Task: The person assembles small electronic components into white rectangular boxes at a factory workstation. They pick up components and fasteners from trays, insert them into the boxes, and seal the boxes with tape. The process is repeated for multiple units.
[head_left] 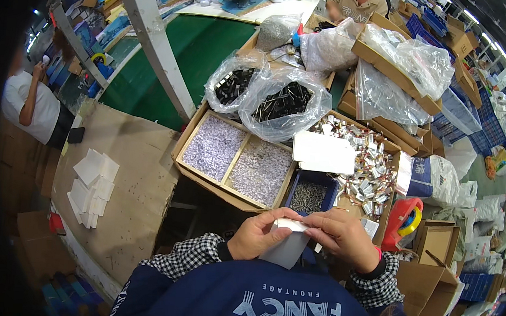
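Observation:
Close to my body I hold a small white carton point(286, 250) between both hands. My left hand point(262, 233) is closed on its left side, with the thumb on the near face and the fingers at the upper edge. The fingertips of my right hand point(342, 235) pinch the carton's white upper edge at the right. Just beyond my hands is a dark blue bin point(289, 203) of small metal pieces. A white card point(323, 153) lies above the bin, beside a heap of silver parts with thin wires point(371, 167).
A divided wooden tray point(236, 157) holds tiny pale pieces. Behind it sit clear bags of black parts point(235, 86). White flat pieces point(92, 187) lie stacked on a brown board point(136, 208). A red tape dispenser point(395, 222) stands right. Other people point(32, 99) are at left and far side.

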The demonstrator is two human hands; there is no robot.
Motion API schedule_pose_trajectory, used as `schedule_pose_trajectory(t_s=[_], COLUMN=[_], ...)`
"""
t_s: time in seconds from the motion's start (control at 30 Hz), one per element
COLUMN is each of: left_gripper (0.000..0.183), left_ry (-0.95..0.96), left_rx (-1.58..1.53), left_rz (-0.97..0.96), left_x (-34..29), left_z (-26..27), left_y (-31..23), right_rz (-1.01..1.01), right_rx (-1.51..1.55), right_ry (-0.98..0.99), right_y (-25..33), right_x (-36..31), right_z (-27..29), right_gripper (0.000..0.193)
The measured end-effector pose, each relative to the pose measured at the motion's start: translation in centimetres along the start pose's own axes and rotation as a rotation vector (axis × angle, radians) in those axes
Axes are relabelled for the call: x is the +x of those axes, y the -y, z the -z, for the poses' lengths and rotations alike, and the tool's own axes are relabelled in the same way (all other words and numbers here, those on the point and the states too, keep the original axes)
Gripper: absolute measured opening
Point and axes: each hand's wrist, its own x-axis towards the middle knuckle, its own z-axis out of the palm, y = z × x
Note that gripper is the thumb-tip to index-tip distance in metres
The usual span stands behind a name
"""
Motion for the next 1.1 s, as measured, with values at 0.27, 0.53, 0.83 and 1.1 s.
schedule_pose_trajectory(t_s=[0.27,0.53,0.83,1.1], left_gripper=[0.043,0.035,0.043,0.043], left_ry=[0.025,0.057,-0.039,-0.071], left_rx=[-0.01,0.105,0.22,0.303], left_rz=[-0.114,-0.118,-0.052,-0.084], left_x=[0.1,0.2,0.2,0.2], left_z=[-0.1,-0.3,-0.6,-0.9], left_y=[0.7,-0.1,-0.1,-0.3], right_rz=[0.026,0.211,0.254,0.4], right_rx=[0.011,-0.178,-0.26,-0.442], right_ry=[0.005,-0.18,-0.31,-0.319], right_y=[0.4,0.8,0.3,-0.4], right_x=[-0.6,-0.8,-0.4,-0.4], right_z=[0.4,-0.1,-1.0,-1.7], right_gripper=[0.022,0.022,0.033,0.041])
